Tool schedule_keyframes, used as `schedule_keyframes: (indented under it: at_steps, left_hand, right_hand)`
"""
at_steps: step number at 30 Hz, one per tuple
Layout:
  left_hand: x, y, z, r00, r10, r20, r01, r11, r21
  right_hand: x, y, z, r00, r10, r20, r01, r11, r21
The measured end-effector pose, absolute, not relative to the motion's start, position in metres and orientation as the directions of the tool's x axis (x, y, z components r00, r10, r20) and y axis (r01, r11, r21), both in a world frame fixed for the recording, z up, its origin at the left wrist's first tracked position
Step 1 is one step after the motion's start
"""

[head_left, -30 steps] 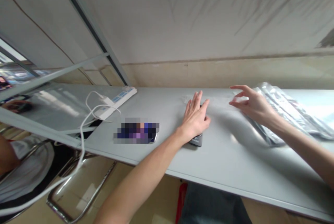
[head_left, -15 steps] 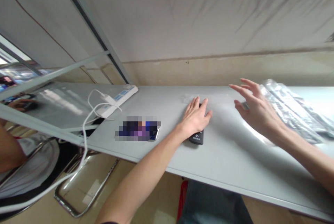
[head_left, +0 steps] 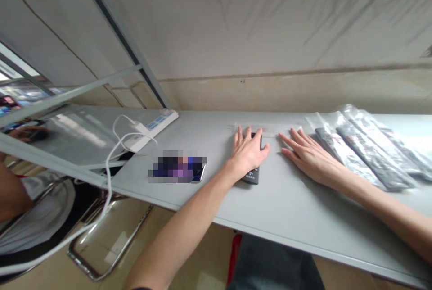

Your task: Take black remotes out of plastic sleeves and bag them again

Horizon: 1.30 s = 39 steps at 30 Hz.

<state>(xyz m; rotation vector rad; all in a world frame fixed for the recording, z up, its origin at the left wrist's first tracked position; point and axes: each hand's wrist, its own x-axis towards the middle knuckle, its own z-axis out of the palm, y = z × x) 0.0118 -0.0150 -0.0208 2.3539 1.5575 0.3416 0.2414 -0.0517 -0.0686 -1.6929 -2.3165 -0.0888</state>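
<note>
My left hand (head_left: 247,154) lies flat, fingers stretched out, on top of a black remote control (head_left: 252,175) on the grey table (head_left: 297,209); only the remote's near end and a bit between the fingers show. Its fingertips reach a clear plastic bag (head_left: 270,129) lying flat just beyond. My right hand (head_left: 305,155) rests palm down on the table right of the remote, fingers spread, their tips at the same clear bag. It holds nothing.
Several bagged remotes (head_left: 367,150) lie in a row at the right. A phone (head_left: 178,169) lies left of my left hand, a white power strip (head_left: 153,129) with cables behind it. A metal chair (head_left: 97,236) and another person's arm (head_left: 10,195) are at the left.
My right hand has come away from the bagged remotes, moved left and dropped flat onto the table beside the remote. My left hand has stayed on the black remote, shifting slightly left.
</note>
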Motion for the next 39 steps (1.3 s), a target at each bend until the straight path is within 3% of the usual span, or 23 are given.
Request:
schedule_keyframes:
  at_steps: [13, 19, 27, 34, 39]
  left_hand:
    - [0.009, -0.013, -0.022, 0.336, 0.941, 0.04, 0.86, -0.324, 0.395]
    - [0.009, -0.011, -0.023, 0.36, 0.932, 0.026, 0.873, -0.347, 0.344]
    - [0.01, -0.009, -0.019, 0.492, 0.867, 0.084, 0.813, -0.491, 0.313]
    - [0.009, -0.009, -0.016, 0.492, 0.87, -0.036, 0.825, -0.453, 0.338]
    - [0.009, -0.009, -0.015, 0.49, 0.871, -0.036, 0.831, -0.454, 0.322]
  right_hand:
    - [0.243, -0.051, -0.05, -0.299, 0.927, 0.228, 0.949, 0.313, -0.03]
    - [0.244, -0.051, -0.05, -0.321, 0.919, 0.228, 0.943, 0.333, -0.016]
    - [0.242, -0.052, -0.046, -0.307, 0.925, 0.223, 0.948, 0.319, -0.017]
    - [0.24, -0.054, -0.042, -0.301, 0.931, 0.206, 0.952, 0.307, -0.001]
    - [0.239, -0.054, -0.041, -0.297, 0.937, 0.185, 0.953, 0.304, -0.007]
